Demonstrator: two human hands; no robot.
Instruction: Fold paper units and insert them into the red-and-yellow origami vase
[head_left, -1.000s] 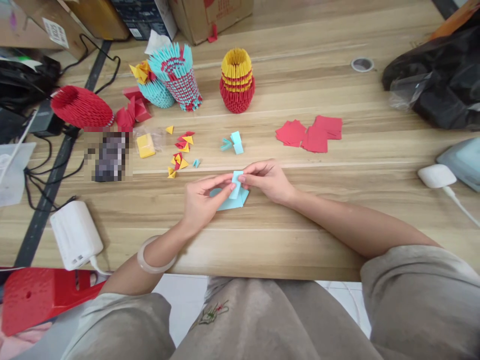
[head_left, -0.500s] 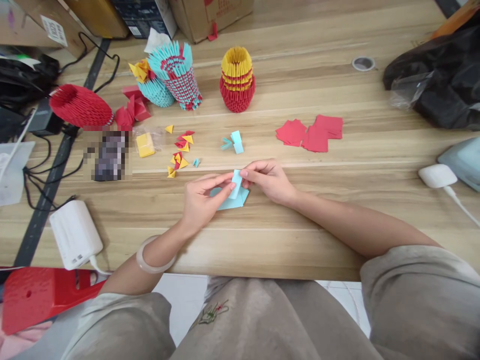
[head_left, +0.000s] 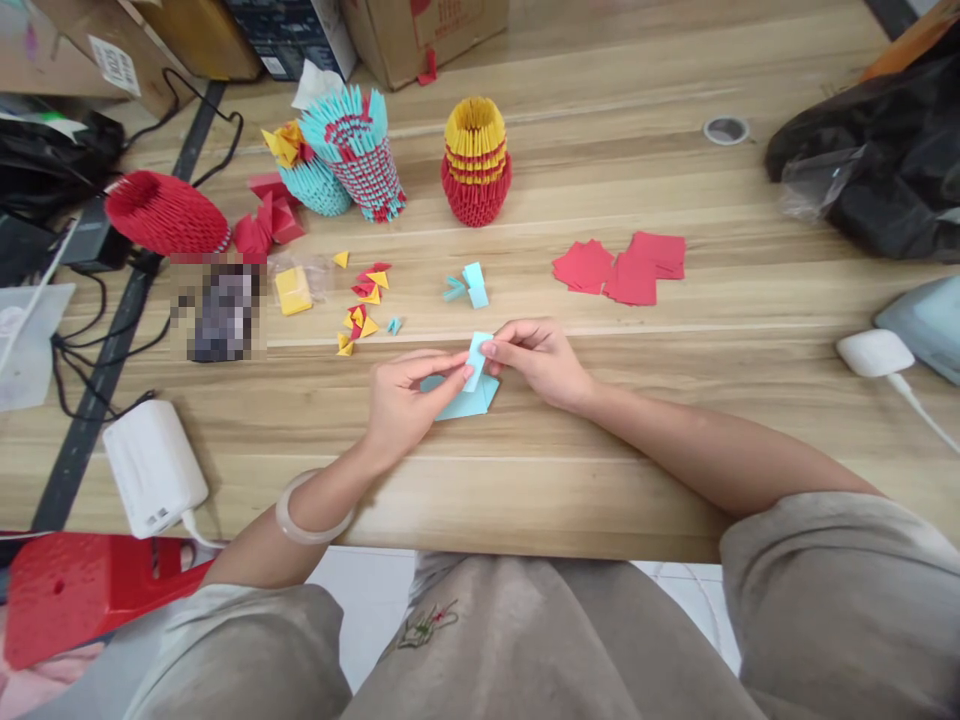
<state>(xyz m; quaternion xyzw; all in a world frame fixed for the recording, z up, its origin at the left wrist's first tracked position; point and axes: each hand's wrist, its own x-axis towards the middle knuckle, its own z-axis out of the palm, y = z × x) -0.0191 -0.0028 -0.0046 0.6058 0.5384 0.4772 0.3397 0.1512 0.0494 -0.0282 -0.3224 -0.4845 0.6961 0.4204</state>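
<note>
A small folded light-blue paper strip (head_left: pixel 477 358) is held up between my two hands. My left hand (head_left: pixel 409 395) pinches its left and lower side between thumb and fingers. On the other side, my right hand (head_left: pixel 540 362) is closed on the upper right edge, thumb in front. Beneath the strip, light-blue paper sheets (head_left: pixel 469 400) lie on the table, partly covered by my left fingers. Farther back are a few folded light-blue strips (head_left: pixel 475 285) and a tiny blue folded piece (head_left: pixel 394 326).
Yellow and red folded triangles (head_left: pixel 360 320) lie left of centre, red paper sheets (head_left: pixel 634 275) to the right. Behind stand a red-yellow paper vase (head_left: pixel 477 165) and a blue-red one (head_left: pixel 360 155). A white power bank (head_left: pixel 155 468) sits at left, a white charger (head_left: pixel 875 352) at right.
The blue strip has tilted slightly to the right and risen a little between my fingers. Both hands keep their pinch, and the view has shifted very slightly.
</note>
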